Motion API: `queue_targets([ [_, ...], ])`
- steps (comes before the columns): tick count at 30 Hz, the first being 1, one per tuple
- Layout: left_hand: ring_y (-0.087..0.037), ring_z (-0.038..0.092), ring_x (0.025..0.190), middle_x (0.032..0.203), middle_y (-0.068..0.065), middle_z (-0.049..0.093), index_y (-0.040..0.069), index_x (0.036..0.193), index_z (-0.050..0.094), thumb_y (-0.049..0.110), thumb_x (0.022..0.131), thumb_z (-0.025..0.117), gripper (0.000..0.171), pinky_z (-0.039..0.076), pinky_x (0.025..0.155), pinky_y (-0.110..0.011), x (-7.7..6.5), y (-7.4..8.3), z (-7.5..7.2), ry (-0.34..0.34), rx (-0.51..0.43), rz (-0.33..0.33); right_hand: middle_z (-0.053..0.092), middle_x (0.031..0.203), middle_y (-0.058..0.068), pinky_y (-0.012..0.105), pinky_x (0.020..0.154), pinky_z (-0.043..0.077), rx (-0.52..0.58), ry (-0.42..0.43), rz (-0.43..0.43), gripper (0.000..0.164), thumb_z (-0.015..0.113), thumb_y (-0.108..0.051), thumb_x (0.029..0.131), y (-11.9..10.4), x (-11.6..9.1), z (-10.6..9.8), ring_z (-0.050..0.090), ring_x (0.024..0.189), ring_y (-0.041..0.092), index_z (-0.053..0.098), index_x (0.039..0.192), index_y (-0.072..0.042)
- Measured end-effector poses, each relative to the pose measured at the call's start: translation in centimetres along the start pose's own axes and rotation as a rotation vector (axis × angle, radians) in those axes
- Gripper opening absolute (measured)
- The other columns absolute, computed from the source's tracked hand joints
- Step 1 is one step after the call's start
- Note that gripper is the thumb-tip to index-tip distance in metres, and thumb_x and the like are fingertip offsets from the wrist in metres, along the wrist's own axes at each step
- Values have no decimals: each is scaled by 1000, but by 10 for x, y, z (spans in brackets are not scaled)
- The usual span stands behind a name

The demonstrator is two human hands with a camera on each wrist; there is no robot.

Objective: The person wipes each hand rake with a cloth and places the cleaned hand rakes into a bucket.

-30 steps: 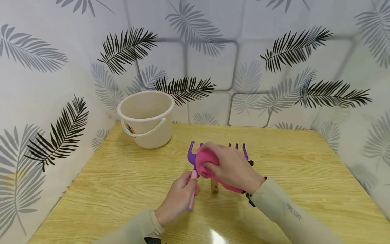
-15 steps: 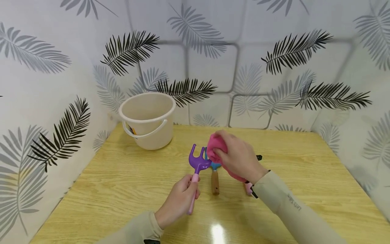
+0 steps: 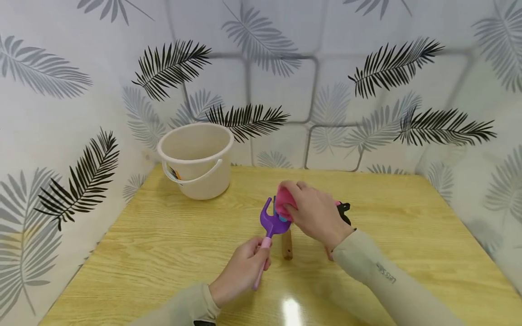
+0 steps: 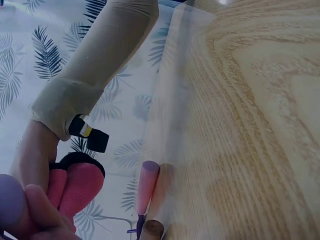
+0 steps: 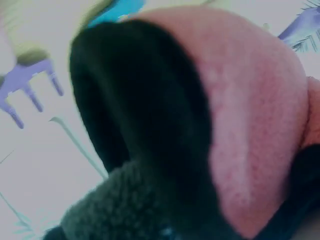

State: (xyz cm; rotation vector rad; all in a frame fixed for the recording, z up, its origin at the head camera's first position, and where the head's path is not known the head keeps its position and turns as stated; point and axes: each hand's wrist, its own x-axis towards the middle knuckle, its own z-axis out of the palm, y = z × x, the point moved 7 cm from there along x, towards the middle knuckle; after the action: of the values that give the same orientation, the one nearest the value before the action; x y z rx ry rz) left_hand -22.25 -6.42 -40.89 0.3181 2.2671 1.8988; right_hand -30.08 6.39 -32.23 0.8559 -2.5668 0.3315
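My left hand (image 3: 240, 269) grips the pink handle of a purple hand fork (image 3: 271, 225), its tines pointing away from me. At the fork's right side my right hand (image 3: 320, 213) pinches a bunched pink cloth (image 3: 284, 201), which hides the right-hand tines. Black edging shows on the cloth (image 5: 245, 105) in the right wrist view. Behind the fork lies a blue-headed tool with a wooden handle (image 3: 287, 246), its head mostly covered. A second pink handle (image 4: 147, 187) shows beside it in the left wrist view. Purple rake tines (image 5: 30, 90) appear in the right wrist view.
A cream bucket (image 3: 207, 183) with its handle hanging down stands at the back left of the wooden table (image 3: 163, 240). Leaf-patterned wall covering (image 3: 281, 145) rises behind the table and along both sides.
The cloth came off the fork's head toward the right, then came back against its right tines. The fork has turned and shifted slightly right in my left hand.
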Motion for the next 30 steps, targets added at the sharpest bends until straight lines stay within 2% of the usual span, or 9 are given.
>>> queue_targets([
  [3, -11, 39, 36, 69, -4, 52, -1, 102, 53, 17, 101, 40, 23, 35, 32, -20, -1, -2, 3, -16, -26, -10, 59, 87, 3, 34, 48, 49, -11, -38, 19, 45, 72, -23, 84, 3, -4, 5, 54, 63, 17, 50, 123, -21],
  [6, -11, 40, 35, 68, -5, 51, -3, 99, 53, 18, 102, 40, 25, 35, 31, -20, 0, -2, 4, -16, -41, 2, 60, 88, 1, 31, 47, 46, 15, -68, -27, 44, 71, -23, 84, -8, -7, 6, 52, 61, 16, 50, 123, -22],
  [11, -12, 40, 35, 67, -7, 51, -3, 96, 52, 22, 103, 39, 29, 35, 32, -20, 2, -2, 4, -20, -43, 13, 61, 97, -2, 29, 53, 47, 23, -85, -88, 48, 74, -31, 81, -21, -10, 3, 55, 67, 15, 52, 124, -24],
  [14, -11, 41, 36, 68, -7, 52, -2, 97, 53, 21, 103, 39, 27, 36, 32, -20, 2, -4, 6, -26, -34, 4, 60, 96, -2, 31, 52, 47, -22, -74, -94, 49, 76, -32, 80, -17, -10, 3, 55, 66, 17, 53, 123, -24],
  [20, -10, 41, 37, 69, -5, 53, -4, 103, 53, 15, 100, 41, 23, 37, 32, -19, -1, -7, 9, -55, -48, -27, 57, 86, 3, 34, 43, 47, -125, -38, -85, 46, 75, -21, 79, -3, -8, 7, 52, 61, 19, 53, 118, -18],
  [25, -9, 41, 37, 70, -5, 52, -6, 107, 52, 12, 99, 41, 22, 38, 31, -19, -1, -9, 9, -39, -55, -39, 57, 86, 0, 31, 43, 42, -71, -70, -136, 45, 74, -17, 79, -13, -15, 10, 50, 56, 17, 54, 119, -19],
  [30, -10, 40, 36, 69, -5, 52, -5, 103, 52, 12, 101, 39, 22, 36, 31, -20, 1, -9, 8, -23, -46, -20, 53, 81, -2, 24, 37, 36, -37, -40, -191, 40, 72, -13, 81, -27, -18, 5, 44, 50, 13, 54, 116, -21],
])
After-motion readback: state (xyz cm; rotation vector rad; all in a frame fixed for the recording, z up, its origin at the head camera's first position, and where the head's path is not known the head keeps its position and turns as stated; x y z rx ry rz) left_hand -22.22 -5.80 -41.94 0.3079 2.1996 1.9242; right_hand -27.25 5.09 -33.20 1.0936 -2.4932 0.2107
